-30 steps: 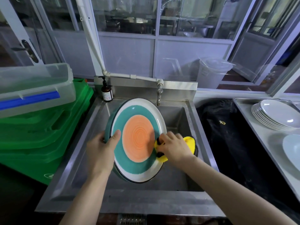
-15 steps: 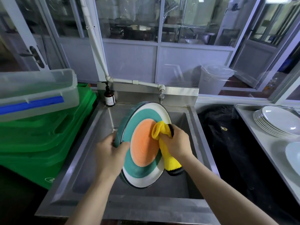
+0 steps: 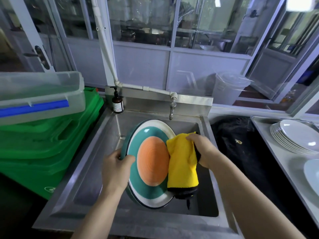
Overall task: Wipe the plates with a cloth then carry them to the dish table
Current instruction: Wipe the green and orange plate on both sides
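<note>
A round plate (image 3: 151, 163) with an orange centre, a teal ring and a white rim is held tilted on edge over the steel sink (image 3: 89, 169). My left hand (image 3: 115, 169) grips its left rim, thumb on the face. My right hand (image 3: 203, 150) holds a yellow cloth (image 3: 183, 163) with a dark edge; the cloth hangs against the plate's right side and covers part of the rim. A stack of white plates (image 3: 295, 137) lies on the steel table (image 3: 276, 152) at the right, with another white plate (image 3: 312, 171) nearer me.
A tap (image 3: 172, 107) hangs over the back of the sink, with a brown pump bottle (image 3: 117, 102) at its left corner. Green bins (image 3: 43, 144) with a clear lidded box (image 3: 39, 95) on top stand at the left. A black bag (image 3: 241, 145) lies between sink and table.
My right hand has lifted the cloth from the plate's lower right edge up to its upper right, and the cloth now hangs unfolded. The plate has turned more edge-on.
</note>
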Available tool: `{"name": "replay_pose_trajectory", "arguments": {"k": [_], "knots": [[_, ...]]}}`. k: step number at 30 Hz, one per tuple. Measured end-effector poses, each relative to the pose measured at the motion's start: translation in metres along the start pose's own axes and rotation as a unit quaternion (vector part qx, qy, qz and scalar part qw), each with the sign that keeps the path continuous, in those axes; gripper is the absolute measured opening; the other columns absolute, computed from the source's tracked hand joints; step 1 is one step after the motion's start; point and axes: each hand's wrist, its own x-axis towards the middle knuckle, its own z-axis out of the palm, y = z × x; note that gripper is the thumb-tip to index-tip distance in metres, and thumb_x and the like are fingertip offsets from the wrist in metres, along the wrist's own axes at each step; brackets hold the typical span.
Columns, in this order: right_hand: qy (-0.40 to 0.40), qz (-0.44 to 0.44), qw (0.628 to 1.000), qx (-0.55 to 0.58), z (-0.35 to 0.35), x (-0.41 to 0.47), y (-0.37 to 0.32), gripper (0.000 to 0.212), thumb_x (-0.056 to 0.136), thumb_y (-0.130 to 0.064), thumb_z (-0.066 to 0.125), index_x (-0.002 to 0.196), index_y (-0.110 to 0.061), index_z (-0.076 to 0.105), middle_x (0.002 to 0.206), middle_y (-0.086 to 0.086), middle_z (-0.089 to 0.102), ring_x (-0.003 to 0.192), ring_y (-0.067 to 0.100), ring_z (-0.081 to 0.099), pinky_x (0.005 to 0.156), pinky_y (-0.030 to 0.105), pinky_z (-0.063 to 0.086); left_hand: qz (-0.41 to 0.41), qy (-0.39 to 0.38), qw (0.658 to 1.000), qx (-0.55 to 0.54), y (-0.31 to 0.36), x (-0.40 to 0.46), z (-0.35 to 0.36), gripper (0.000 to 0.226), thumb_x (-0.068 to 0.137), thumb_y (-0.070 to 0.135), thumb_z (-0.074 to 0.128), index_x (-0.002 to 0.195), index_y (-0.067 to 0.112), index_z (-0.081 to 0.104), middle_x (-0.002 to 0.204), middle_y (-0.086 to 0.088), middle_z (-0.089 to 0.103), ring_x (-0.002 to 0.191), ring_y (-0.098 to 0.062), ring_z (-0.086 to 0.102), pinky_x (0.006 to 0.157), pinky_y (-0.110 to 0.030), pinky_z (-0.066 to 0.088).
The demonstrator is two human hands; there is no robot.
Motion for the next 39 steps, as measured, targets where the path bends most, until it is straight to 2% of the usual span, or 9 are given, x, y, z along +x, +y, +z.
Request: {"name": "replay_pose_trajectory", "arguments": {"k": [8,13,17,19,23,28,31,35,39], "knots": [[-0.188,0.009,0.952,0.242,0.014,-0.017,-0.015,0.036,0.084,-0.042,0.057,0.099,-0.01,0.067,0.098,0.014,0.069,0.088,0.03,0.069,0.079,0.043,0.053,0.006,0.025,0.999,0.032,0.0,0.004,0.004,0.013,0.055,0.026,0.052,0.05,0.016,0.048,0.038,0.006,0.043,0.037,-0.01,0.031,0.045,-0.028,0.022],[-0.205,0.053,0.916,0.339,0.046,-0.012,0.005,0.089,0.083,-0.077,0.033,0.108,-0.001,0.071,0.116,0.026,0.064,0.096,0.038,0.067,0.085,0.048,0.048,0.052,-0.001,0.997,0.064,0.003,0.005,0.006,0.014,0.056,0.028,0.051,0.056,0.013,0.053,0.042,0.004,0.049,0.039,-0.01,0.038,0.042,-0.026,0.025],[-0.212,0.049,0.909,0.356,0.068,-0.017,0.007,0.041,0.088,-0.027,0.045,0.082,0.0,0.075,0.09,0.023,0.067,0.075,0.032,0.068,0.07,0.036,0.056,0.076,-0.022,0.994,0.075,0.002,0.006,0.007,0.013,0.058,0.025,0.051,0.056,0.012,0.051,0.041,0.003,0.044,0.038,-0.01,0.034,0.041,-0.025,0.025],[-0.213,0.036,0.923,0.318,0.079,-0.021,0.005,0.033,0.081,-0.018,0.051,0.083,0.003,0.076,0.088,0.022,0.072,0.073,0.031,0.072,0.057,0.037,0.058,0.089,-0.025,0.991,0.091,0.003,0.007,0.009,0.014,0.058,0.025,0.051,0.056,0.012,0.049,0.04,0.004,0.042,0.038,-0.011,0.034,0.042,-0.025,0.024],[-0.113,0.023,0.961,0.25,0.088,-0.019,0.001,0.023,0.094,-0.011,0.049,0.093,0.005,0.066,0.082,0.018,0.067,0.069,0.028,0.067,0.061,0.036,0.057,0.119,-0.062,0.978,0.157,0.008,0.007,0.01,0.012,0.062,0.027,0.052,0.056,0.019,0.045,0.041,0.003,0.041,0.038,-0.011,0.037,0.04,-0.025,0.023],[-0.061,0.042,0.975,0.207,0.082,-0.012,-0.007,0.033,0.095,-0.023,0.053,0.115,0.003,0.057,0.105,0.023,0.06,0.097,0.036,0.059,0.094,0.052,0.048,0.163,-0.144,0.925,0.311,0.023,0.016,0.012,0.015,0.076,0.019,0.056,0.073,0.024,0.042,0.053,0.004,0.045,0.043,-0.006,0.043,0.039,-0.02,0.02],[-0.052,0.058,0.968,0.238,0.078,-0.009,-0.009,0.041,0.095,-0.039,0.054,0.113,-0.003,0.058,0.106,0.02,0.059,0.103,0.037,0.059,0.099,0.053,0.045,0.184,-0.187,0.886,0.383,0.035,0.023,0.017,0.02,0.082,0.019,0.051,0.101,0.027,0.049,0.06,0.008,0.045,0.046,-0.003,0.042,0.04,-0.018,0.026],[-0.094,0.082,0.963,0.237,0.072,-0.01,-0.017,0.042,0.094,-0.049,0.05,0.086,-0.008,0.054,0.084,0.015,0.055,0.079,0.029,0.058,0.076,0.04,0.05,0.241,-0.208,0.816,0.482,0.046,0.025,0.021,0.018,0.087,0.018,0.046,0.104,0.019,0.043,0.084,-0.007,0.06,0.07,-0.027,0.054,0.047,-0.03,0.025],[-0.074,0.111,0.967,0.216,0.068,-0.005,-0.024,0.038,0.095,-0.037,0.054,0.066,-0.013,0.045,0.066,0.008,0.044,0.062,0.022,0.049,0.065,0.035,0.043,0.297,-0.219,0.768,0.523,0.054,0.024,0.028,0.025,0.088,0.012,0.048,0.113,0.013,0.044,0.08,-0.009,0.06,0.063,-0.027,0.051,0.041,-0.025,0.015]]}}
